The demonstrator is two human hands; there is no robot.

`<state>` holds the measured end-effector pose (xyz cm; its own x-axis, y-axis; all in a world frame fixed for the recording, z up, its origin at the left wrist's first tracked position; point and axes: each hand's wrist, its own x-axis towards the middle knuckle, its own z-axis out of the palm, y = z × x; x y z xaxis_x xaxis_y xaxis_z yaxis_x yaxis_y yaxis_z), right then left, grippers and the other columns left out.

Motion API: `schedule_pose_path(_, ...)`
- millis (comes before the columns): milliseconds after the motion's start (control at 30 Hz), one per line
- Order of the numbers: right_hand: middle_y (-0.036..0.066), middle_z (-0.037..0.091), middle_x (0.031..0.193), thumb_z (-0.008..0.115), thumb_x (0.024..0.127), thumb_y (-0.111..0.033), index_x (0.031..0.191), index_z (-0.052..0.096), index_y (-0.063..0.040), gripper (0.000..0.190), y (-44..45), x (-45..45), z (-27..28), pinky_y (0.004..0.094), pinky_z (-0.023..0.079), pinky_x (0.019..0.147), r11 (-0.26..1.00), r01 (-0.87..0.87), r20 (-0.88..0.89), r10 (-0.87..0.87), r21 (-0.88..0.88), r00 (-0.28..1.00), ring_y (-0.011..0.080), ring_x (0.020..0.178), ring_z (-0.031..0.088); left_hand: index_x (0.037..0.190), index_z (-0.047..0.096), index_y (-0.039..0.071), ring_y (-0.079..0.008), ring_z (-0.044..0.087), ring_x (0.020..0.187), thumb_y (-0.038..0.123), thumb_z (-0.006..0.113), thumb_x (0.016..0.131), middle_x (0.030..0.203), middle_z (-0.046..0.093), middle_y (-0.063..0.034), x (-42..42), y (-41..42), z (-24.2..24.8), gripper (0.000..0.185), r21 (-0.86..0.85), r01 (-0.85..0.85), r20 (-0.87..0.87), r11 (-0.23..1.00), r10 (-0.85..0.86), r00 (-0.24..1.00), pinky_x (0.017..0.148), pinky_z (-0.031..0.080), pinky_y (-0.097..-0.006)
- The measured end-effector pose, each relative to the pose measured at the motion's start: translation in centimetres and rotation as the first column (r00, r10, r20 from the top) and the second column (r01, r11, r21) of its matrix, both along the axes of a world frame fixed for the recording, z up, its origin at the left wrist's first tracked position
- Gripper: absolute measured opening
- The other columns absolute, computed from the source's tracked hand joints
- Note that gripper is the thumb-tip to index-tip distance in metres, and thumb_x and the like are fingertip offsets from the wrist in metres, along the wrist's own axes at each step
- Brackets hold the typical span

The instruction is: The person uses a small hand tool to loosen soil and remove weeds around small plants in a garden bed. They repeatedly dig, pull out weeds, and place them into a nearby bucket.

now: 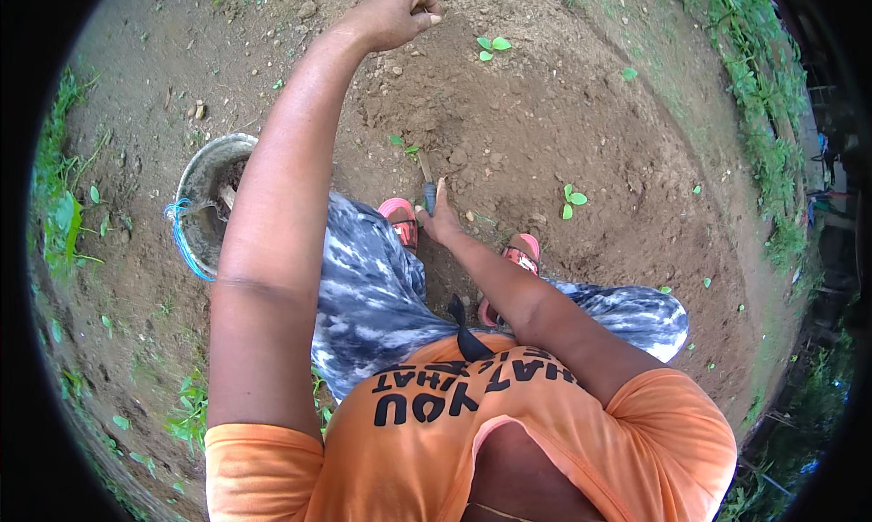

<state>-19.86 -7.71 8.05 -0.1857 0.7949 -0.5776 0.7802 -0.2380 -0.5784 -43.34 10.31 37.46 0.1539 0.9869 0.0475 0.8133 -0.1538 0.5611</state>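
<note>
My right hand (441, 217) grips the dark handle of a narrow-bladed hand tool (428, 187), low between my sandalled feet. Its soil-coloured blade points away from me, with the tip at loosened brown soil (470, 113). A small green seedling (407, 147) grows just left of the blade. My left arm reaches far forward, and my left hand (395, 19) is above the ground with fingers curled in; nothing clearly shows in it. Right of that hand stands another seedling (493, 48) with broad leaves.
A worn bucket (197, 174) with blue cord on its rim stands at my left, partly hidden by my forearm; dark material lies inside. A third seedling (572, 200) grows ahead of my right foot. Weeds (763, 86) line the far right edge. Small stones dot the soil.
</note>
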Motion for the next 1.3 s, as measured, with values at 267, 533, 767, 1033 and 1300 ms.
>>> schedule_pose_path(267,0.004,0.067,0.08,0.065,0.097,-0.034,0.152,0.045,-0.023,0.059,9.0,13.2,11.3,0.0338,0.055,0.066,0.99,-0.127,-0.16,0.116,-0.056,0.98,0.0142,0.066,0.063,0.12,0.066,0.01,-0.0224,0.068,0.097,0.028,0.065,0.097,0.106,0.073,-0.0106,-0.6,0.0,-1.2,0.03,-0.04,0.002,-0.053,0.999,-0.004,0.999,0.088,0.053,-0.0369)
schedule_pose_path(533,0.021,0.07,0.115,0.052,0.1,-0.039,0.151,0.044,-0.024,0.054,5.5,6.4,17.9,0.0504,0.053,0.094,0.812,-0.584,0.465,0.517,0.0,0.719,0.0367,0.107,0.068,0.126,0.065,0.011,-0.022,0.069,0.097,0.034,0.064,0.098,0.109,0.073,-0.0125,-3.7,0.3,-2.7,0.037,-0.065,-0.049,-0.027,0.997,0.047,0.999,0.089,0.053,-0.0384)
schedule_pose_path(767,0.03,0.061,0.126,0.059,0.097,-0.042,0.16,0.013,-0.019,0.081,-2.5,6.5,3.0,0.0495,0.051,0.096,0.96,-0.278,0.289,0.277,-0.04,0.916,0.0418,0.116,0.062,0.127,0.065,0.012,-0.0223,0.069,0.098,0.035,0.064,0.098,0.108,0.073,-0.0122,-1.2,1.0,-2.6,0.038,-0.058,-0.02,-0.028,0.998,0.018,0.999,0.088,0.053,-0.038)
schedule_pose_path(1033,0.029,0.057,0.135,0.06,0.096,-0.046,0.161,0.009,-0.011,0.09,-4.0,1.2,4.0,0.0464,0.046,0.105,0.986,-0.167,0.148,0.166,-0.005,0.975,0.0438,0.121,0.059,0.118,0.066,0.009,-0.0238,0.067,0.097,0.034,0.066,0.097,0.105,0.073,-0.0114,3.7,1.5,-1.1,0.032,-0.06,0.097,-0.054,0.993,-0.101,0.993,0.087,0.052,-0.0392)
schedule_pose_path(1300,0.007,0.062,0.072,0.051,0.102,-0.043,0.155,0.038,-0.023,0.059,6.6,13.9,15.8,0.0353,0.055,0.058,0.98,-0.196,-0.028,0.195,-0.044,0.98,0.0159,0.055,0.059,0.119,0.065,0.008,-0.0218,0.067,0.094,0.031,0.066,0.096,0.1,0.072,-0.01,0.2,0.4,-1.5,0.032,-0.081,0.11,-0.052,0.991,-0.114,0.992,0.085,0.051,-0.0366)
